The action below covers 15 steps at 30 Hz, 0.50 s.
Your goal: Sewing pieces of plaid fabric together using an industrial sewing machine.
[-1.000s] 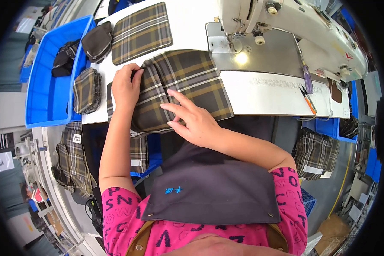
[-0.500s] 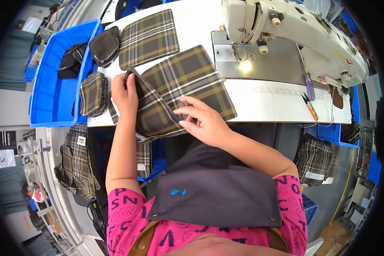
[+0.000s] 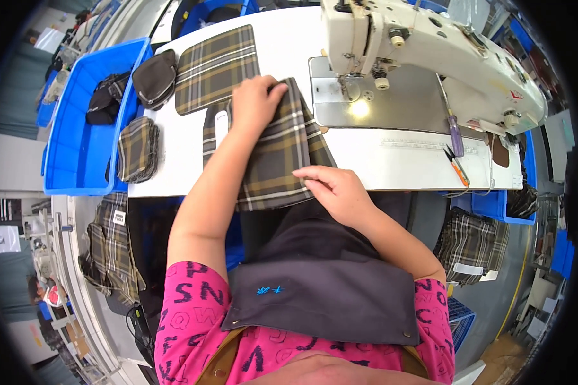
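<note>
A brown, olive and white plaid fabric panel (image 3: 273, 160) lies over another plaid piece, whose edge shows on the right. Its near end hangs over the table's front edge. At the panel's far end, my left hand (image 3: 257, 106) is closed on the fabric, thumb near the top corner. Low on the right edge, my right hand (image 3: 337, 194) pinches the same panel between thumb and fingers. A white label (image 3: 221, 127) shows beside my left wrist. Another plaid panel (image 3: 215, 67) lies flat farther back.
A white sewing machine (image 3: 424, 58) stands at the right over a metal plate. Orange-handled thread snips (image 3: 456, 168), a purple-handled screwdriver (image 3: 455, 135) and a clear ruler (image 3: 424, 145) lie nearby. On the left are a dark pouch (image 3: 155, 79), stacked plaid pieces (image 3: 138, 149) and a blue bin (image 3: 77, 151).
My left hand has moved right and away from me, bringing the panel's folded-up edge over onto the lower piece. My right hand has shifted slightly right and nearer, now pinching the edge.
</note>
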Each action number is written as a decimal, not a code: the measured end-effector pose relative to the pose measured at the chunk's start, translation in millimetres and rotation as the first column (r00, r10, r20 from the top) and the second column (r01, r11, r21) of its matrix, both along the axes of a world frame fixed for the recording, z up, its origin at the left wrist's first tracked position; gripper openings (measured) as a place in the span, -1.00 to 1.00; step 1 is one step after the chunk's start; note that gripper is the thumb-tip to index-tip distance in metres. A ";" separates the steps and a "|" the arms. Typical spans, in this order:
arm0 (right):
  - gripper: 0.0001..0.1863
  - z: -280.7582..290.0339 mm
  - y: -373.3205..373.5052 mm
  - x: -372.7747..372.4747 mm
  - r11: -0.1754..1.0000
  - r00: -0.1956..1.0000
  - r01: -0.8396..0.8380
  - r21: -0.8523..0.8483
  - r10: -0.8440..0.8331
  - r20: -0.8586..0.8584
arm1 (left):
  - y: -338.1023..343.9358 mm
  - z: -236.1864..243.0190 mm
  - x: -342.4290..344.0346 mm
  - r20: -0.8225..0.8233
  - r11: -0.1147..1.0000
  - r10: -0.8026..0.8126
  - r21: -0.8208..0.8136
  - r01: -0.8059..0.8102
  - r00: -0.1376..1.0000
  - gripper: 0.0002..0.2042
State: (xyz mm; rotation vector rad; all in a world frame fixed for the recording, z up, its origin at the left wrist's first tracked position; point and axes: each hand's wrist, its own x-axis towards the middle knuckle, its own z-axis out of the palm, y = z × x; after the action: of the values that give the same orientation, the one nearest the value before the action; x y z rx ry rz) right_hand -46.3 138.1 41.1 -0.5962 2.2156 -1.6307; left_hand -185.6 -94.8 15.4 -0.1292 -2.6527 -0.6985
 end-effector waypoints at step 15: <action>-0.76 -45.5 45.8 50.0 0.929 0.710 0.204 -0.308 0.076 0.700 | 83.5 3.8 10.9 0.138 0.978 -0.207 0.027 0.205 0.969 -0.84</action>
State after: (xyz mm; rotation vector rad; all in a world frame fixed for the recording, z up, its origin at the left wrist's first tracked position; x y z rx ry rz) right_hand 3.6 183.8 -4.4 0.0629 1.3870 -1.9037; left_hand -174.8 -11.2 19.1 -0.3693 -2.7950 -0.8178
